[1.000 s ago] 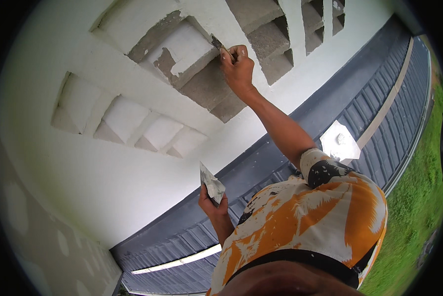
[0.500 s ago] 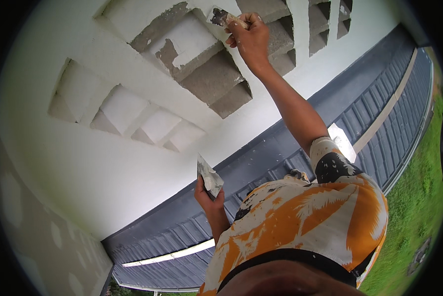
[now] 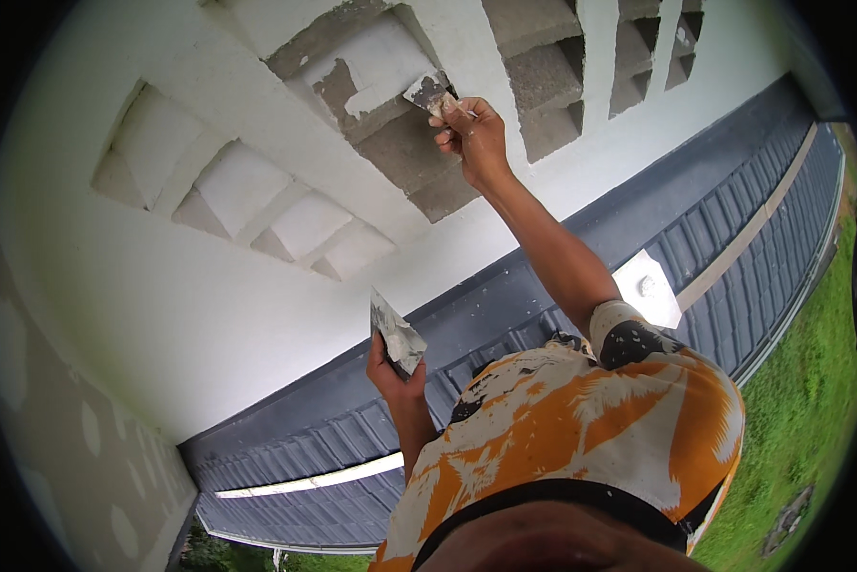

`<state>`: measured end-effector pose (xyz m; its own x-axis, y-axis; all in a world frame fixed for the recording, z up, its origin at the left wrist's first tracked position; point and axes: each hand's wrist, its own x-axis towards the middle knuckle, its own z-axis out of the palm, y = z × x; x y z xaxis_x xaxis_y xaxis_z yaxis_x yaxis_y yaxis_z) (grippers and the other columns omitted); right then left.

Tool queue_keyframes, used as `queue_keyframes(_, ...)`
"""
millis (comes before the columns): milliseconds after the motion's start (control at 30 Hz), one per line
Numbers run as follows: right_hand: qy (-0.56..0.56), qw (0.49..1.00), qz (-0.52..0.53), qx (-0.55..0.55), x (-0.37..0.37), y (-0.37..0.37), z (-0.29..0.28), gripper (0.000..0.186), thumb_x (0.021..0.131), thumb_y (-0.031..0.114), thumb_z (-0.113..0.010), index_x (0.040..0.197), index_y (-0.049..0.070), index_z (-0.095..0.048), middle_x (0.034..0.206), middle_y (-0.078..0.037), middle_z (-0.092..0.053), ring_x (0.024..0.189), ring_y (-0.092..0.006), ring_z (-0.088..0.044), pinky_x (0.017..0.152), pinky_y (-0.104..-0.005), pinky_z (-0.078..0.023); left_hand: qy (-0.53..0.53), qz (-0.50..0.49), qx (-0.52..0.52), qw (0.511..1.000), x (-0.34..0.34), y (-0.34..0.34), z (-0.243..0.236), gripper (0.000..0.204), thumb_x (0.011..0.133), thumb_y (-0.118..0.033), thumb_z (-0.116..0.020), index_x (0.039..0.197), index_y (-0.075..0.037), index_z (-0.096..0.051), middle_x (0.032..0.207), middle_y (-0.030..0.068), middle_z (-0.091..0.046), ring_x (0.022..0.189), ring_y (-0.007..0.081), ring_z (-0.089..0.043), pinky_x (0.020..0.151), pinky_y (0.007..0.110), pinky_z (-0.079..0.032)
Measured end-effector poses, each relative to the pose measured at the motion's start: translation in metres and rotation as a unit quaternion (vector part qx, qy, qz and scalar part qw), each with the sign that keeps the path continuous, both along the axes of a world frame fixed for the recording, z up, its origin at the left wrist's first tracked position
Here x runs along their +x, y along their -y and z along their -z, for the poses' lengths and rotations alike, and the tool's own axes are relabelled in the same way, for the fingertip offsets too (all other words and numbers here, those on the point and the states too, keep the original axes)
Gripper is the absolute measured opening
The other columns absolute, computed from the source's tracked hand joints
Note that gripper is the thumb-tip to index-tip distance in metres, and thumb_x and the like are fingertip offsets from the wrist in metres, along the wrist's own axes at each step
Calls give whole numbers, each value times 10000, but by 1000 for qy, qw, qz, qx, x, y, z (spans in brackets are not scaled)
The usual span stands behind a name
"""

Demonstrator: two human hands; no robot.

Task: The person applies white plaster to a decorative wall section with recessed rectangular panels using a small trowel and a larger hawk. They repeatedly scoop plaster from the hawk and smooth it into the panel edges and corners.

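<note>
My right hand (image 3: 482, 143) is raised to the wall, closed on the handle of a putty knife (image 3: 424, 92) whose blade is smeared with dark and white filler. That blade lies at the right edge of a stepped recess (image 3: 404, 148), partly coated white and partly bare grey; whether it touches the edge I cannot tell. Lower down, my left hand (image 3: 396, 379) grips a flat, pointed metal plate (image 3: 398, 336) carrying a smear of white-grey putty. The plate is held in front of the wall's lower edge.
The white wall (image 3: 285, 334) has white-coated recesses (image 3: 242, 186) on the left and rough grey ones (image 3: 547, 81) on the right. Below it runs a dark ribbed tile roof (image 3: 724, 229). A white sheet (image 3: 650, 291) lies on the roof beside my right arm. Grass (image 3: 800, 400) shows beyond.
My right hand has moved down along the recess's right edge with the putty knife. My left hand still holds the plate in nearly the same place. The view has shifted slightly.
</note>
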<state>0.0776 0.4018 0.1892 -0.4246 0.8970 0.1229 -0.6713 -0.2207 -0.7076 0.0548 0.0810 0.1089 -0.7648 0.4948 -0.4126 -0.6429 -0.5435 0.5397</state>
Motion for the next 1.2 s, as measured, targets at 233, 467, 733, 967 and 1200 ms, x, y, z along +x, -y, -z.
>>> queue_keyframes(233, -19, 996, 23, -90, -30, -4, 24, 135, 969, 129, -586, 906, 44, -502, 787, -112, -662, 559, -125, -585, 475, -251, -484, -6, 2, -19, 1000, 7, -2, -5, 253, 1003, -217, -477, 1098, -28, -616, 896, 55, -697, 721, 147, -687, 543, 252, -557)
queue_keyframes(467, -51, 996, 36, -62, -22, 11, -3, 145, 931, 86, -608, 891, 56, -471, 763, -119, -659, 518, -138, -582, 473, -255, -474, -17, 15, 2, 1000, 2, 1, 0, 259, 1002, -210, -472, 1123, -28, -611, 946, 60, -699, 770, 157, -697, 578, 255, -566)
queue_keyframes(733, -5, 999, 29, -19, 6, 22, -16, 163, 901, 108, -658, 876, 69, -501, 768, -88, -663, 546, -102, -573, 494, -238, -456, -22, 4, -1, 1000, 7, -4, -2, 274, 989, -225, -498, 1147, -30, -609, 991, 72, -700, 829, 187, -703, 657, 307, -592)
queue_keyframes(967, 81, 981, -157, -84, 3, 32, -12, 115, 930, 147, -631, 913, 37, -601, 791, -22, -601, 672, -98, -581, 581, -242, -523, -40, 20, 4, 999, 12, -6, -7, 292, 990, -225, -498, 1170, -20, -601, 1017, 84, -699, 864, 206, -705, 691, 325, -601)
queue_keyframes(1200, -139, 966, -131, -175, -26, 33, -35, 130, 962, 100, -558, 1024, -13, -561, 895, -101, -603, 738, -189, -652, 690, -333, -599, -47, 14, 2, 999, 13, -2, -4, 296, 996, -219, -483, 1182, -16, -591, 1025, 91, -697, 858, 206, -706, 682, 317, -601)
